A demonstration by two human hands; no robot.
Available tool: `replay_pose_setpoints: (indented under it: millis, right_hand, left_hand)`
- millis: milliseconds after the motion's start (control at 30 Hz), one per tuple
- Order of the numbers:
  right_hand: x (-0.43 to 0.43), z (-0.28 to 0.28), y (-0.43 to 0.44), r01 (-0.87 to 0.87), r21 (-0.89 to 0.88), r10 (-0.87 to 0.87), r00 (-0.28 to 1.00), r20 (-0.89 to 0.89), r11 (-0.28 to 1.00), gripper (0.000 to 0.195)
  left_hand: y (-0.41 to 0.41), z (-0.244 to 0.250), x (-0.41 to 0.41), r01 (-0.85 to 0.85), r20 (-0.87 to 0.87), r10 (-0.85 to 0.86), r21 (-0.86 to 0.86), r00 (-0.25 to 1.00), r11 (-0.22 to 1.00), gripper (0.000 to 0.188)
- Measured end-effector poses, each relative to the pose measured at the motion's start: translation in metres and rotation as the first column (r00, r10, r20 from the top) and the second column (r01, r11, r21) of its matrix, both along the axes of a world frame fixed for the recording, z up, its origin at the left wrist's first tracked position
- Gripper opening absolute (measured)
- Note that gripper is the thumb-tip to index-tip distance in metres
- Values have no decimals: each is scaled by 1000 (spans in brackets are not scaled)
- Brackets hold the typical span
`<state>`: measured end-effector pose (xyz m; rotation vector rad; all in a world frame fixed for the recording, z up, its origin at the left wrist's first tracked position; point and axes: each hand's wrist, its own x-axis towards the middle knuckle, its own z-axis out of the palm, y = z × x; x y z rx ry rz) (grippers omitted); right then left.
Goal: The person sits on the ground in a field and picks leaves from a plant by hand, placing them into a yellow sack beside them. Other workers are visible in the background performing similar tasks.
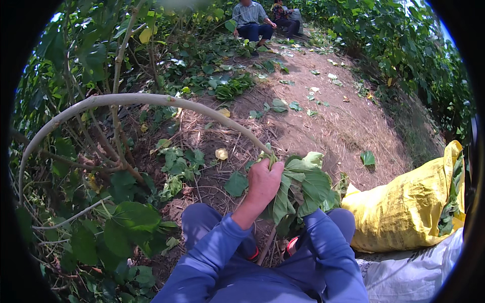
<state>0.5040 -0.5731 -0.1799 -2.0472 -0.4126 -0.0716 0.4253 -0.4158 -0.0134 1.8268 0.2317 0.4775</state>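
Note:
A long bare branch (151,99) arches from the left and bends down toward my knees. My left hand (263,180) is closed around its thin tip, where green leaf stalks show above the thumb. A bunch of large, partly limp green leaves (308,183) sits just right of that hand. My right sleeve (329,242) reaches up to these leaves, which hide the right hand, so I cannot see what its fingers do. Below the leaves, a thin stick (267,246) slants between my shoes.
A yellow woven sack (394,204) with leaves at its mouth lies at my right, beside a white printed sack (409,272). Leafy stems (121,132) crowd the left. Fallen leaves litter the dirt path (326,110). Farther up sit a person (252,19) and another person (284,15).

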Motion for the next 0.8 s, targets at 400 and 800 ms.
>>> replay_pose_setpoints:
  millis: [400,800]
  right_hand:
    - [8,3,15,103,-313,0,950,312,944,26]
    - [14,32,6,131,-240,-82,976,202,962,30]
  left_hand:
    - [51,10,-5,-56,207,-192,805,959,590,9]
    - [117,-31,11,15,19,-184,983,983,182,12]
